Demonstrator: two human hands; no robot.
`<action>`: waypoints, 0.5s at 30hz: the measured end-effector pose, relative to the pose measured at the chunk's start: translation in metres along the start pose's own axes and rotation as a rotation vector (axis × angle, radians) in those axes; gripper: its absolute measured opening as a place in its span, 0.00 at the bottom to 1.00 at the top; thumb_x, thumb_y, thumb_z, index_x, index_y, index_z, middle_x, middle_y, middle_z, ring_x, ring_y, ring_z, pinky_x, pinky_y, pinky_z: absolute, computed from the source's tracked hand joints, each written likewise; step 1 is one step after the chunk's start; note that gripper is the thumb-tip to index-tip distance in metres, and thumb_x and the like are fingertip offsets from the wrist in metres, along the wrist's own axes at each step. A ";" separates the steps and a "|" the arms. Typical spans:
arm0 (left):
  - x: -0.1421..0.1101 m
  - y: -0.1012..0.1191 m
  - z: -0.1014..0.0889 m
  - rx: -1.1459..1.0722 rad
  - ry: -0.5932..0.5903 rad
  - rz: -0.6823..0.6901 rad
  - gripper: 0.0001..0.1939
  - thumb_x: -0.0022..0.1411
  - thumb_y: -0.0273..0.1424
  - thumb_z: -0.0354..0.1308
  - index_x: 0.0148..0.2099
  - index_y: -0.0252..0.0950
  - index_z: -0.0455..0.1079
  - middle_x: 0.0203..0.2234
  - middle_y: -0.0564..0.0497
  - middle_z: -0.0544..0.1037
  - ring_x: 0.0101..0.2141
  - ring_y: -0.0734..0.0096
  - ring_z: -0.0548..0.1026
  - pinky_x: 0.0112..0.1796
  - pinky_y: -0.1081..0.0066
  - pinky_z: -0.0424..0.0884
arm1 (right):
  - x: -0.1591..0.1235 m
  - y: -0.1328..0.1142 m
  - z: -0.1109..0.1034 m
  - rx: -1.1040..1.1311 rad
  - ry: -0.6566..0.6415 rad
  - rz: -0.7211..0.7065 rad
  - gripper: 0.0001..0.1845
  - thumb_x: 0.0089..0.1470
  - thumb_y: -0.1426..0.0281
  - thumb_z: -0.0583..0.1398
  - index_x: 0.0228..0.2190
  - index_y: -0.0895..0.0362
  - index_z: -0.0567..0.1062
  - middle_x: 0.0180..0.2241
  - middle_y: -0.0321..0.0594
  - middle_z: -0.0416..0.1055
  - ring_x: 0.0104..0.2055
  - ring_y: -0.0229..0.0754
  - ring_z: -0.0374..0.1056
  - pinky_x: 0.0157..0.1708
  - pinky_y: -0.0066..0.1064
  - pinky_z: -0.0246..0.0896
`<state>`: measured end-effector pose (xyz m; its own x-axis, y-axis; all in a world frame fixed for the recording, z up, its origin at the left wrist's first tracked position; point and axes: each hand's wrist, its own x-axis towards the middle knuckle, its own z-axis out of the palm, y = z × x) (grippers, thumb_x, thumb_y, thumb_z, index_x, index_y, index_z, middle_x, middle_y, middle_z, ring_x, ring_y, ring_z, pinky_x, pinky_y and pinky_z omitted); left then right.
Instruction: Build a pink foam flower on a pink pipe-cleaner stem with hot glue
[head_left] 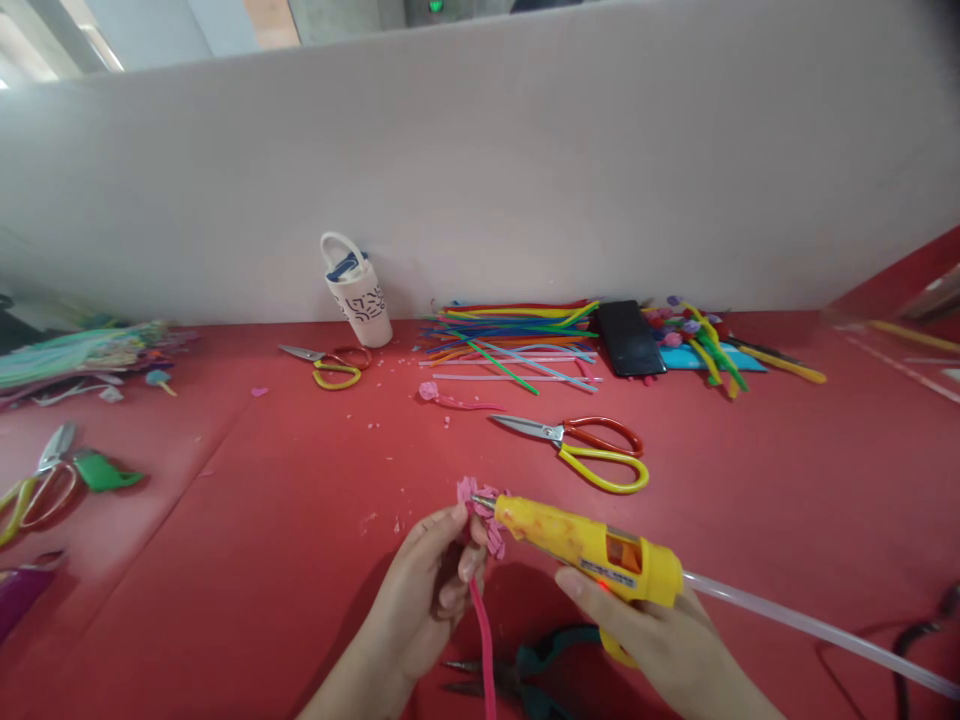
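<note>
Closest up, it's the right hand [645, 625] wrapped around the handle of a yellow glue gun [555, 530], with a clear glue stick [795, 620] poking out the back. Most of those fingers are hidden, so I can't tell if the trigger's squeezed. Left hand [420, 585] has a pink flower [495, 540] pinched between thumb and fingers — it's just above the red tabletop [262, 520], with a fuzzy pink stem [481, 620] running down below the hand. Gun's nozzle is right at the petals, can't say if it's actually touching.

Dark green-handled pliers [559, 640] lie on the table below the hands. Past the flower there's a pair of red-and-yellow scissors [556, 433], then a small pink bud on a stem [429, 391] — and behind that, a pile of colourful pipe cleaners [517, 335] beside a black phone [631, 338].
</note>
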<state>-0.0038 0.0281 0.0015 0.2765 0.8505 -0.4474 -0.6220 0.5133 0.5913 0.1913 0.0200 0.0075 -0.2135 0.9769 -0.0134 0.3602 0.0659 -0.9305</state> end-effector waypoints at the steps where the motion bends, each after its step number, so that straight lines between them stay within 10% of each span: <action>1: 0.000 0.000 0.000 0.003 0.002 0.000 0.13 0.55 0.36 0.59 0.25 0.31 0.68 0.11 0.60 0.62 0.10 0.89 0.48 0.12 0.83 0.42 | 0.000 0.000 -0.001 0.000 -0.002 -0.007 0.07 0.44 0.63 0.63 0.28 0.46 0.81 0.31 0.36 0.78 0.40 0.52 0.72 0.46 0.40 0.65; 10: 0.001 -0.002 0.001 0.076 0.046 0.050 0.13 0.56 0.37 0.58 0.25 0.32 0.68 0.11 0.60 0.63 0.10 0.89 0.49 0.11 0.83 0.43 | -0.004 0.007 0.016 0.001 0.164 0.136 0.16 0.43 0.59 0.64 0.35 0.52 0.76 0.36 0.42 0.76 0.37 0.52 0.72 0.37 0.39 0.70; 15: 0.000 -0.001 -0.003 0.147 0.098 0.135 0.14 0.56 0.36 0.58 0.25 0.30 0.69 0.11 0.58 0.65 0.10 0.89 0.52 0.12 0.84 0.44 | -0.001 -0.003 0.016 -0.025 0.160 0.097 0.10 0.42 0.61 0.64 0.23 0.53 0.70 0.21 0.36 0.69 0.21 0.41 0.65 0.20 0.29 0.63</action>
<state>-0.0053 0.0271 -0.0016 0.1215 0.9010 -0.4165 -0.5334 0.4132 0.7381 0.1756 0.0157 0.0042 -0.0300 0.9987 -0.0423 0.3949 -0.0270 -0.9183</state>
